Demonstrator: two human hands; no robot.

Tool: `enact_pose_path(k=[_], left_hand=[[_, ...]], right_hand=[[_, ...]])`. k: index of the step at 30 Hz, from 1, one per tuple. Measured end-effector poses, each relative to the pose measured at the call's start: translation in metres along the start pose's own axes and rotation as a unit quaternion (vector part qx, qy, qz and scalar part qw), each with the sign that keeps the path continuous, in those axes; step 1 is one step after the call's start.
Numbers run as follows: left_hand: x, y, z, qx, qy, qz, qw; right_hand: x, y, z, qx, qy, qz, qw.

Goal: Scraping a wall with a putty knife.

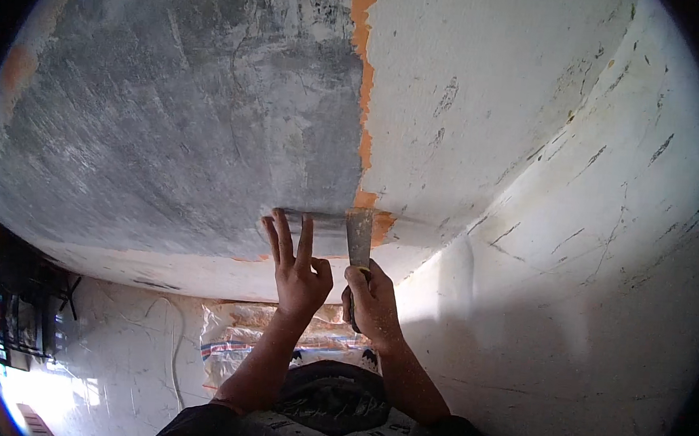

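My right hand (374, 302) grips the dark handle of a scraper (359, 237), its flat, worn blade pointing up. The blade's tip meets the painted surface at an exposed orange layer (382, 225). My left hand (297, 272) is just left of it, with three fingers spread and thumb and index finger curled near each other. Those fingertips appear to rest on the surface. A bare grey area (210, 117) fills the left side, and white paint (455, 104) covers the right. Between them runs a ragged orange strip (366, 116).
A crease (509, 193) divides the white paint from another scuffed white surface (618, 194). Crumpled plastic sheeting with coloured stripes (224, 352) lies behind my forearms. A pale cable (176, 352) hangs at lower left, near dark objects (23, 317) and bright light.
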State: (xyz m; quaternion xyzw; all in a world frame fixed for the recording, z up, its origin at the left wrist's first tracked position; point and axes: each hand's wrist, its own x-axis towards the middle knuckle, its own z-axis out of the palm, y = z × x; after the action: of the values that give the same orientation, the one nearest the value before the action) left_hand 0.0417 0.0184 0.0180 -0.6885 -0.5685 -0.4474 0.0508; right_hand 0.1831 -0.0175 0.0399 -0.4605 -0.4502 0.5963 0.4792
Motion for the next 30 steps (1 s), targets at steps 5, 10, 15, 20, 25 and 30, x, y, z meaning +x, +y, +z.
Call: enact_pose_path(k=[5,10,15,20,25,30], left_hand=[[-0.003,0.001,0.003,0.0,-0.006,-0.01,1.0],[0.001,0.001,0.002,-0.007,0.004,0.0,1.0],[-0.001,0.002,0.004,-0.002,0.01,-0.005,1.0],[-0.004,0.0,0.003,0.016,0.007,-0.003,1.0],[-0.004,0.002,0.001,0.012,-0.008,-0.005,1.0],[-0.002,0.003,0.0,0.013,-0.005,-0.008,1.0]], right_hand=[[-0.003,0.029,-0.01,-0.008,0.029,0.045,0.999],[-0.009,0.01,-0.005,0.007,0.011,0.037,0.999],[-0.013,0.018,-0.007,-0.049,0.027,0.016,0.998],[-0.001,0.008,-0.007,-0.008,-0.002,0.02,1.0],[0.001,0.005,-0.006,0.023,-0.004,-0.002,1.0],[0.012,0.003,-0.002,-0.007,0.01,-0.047,0.999]])
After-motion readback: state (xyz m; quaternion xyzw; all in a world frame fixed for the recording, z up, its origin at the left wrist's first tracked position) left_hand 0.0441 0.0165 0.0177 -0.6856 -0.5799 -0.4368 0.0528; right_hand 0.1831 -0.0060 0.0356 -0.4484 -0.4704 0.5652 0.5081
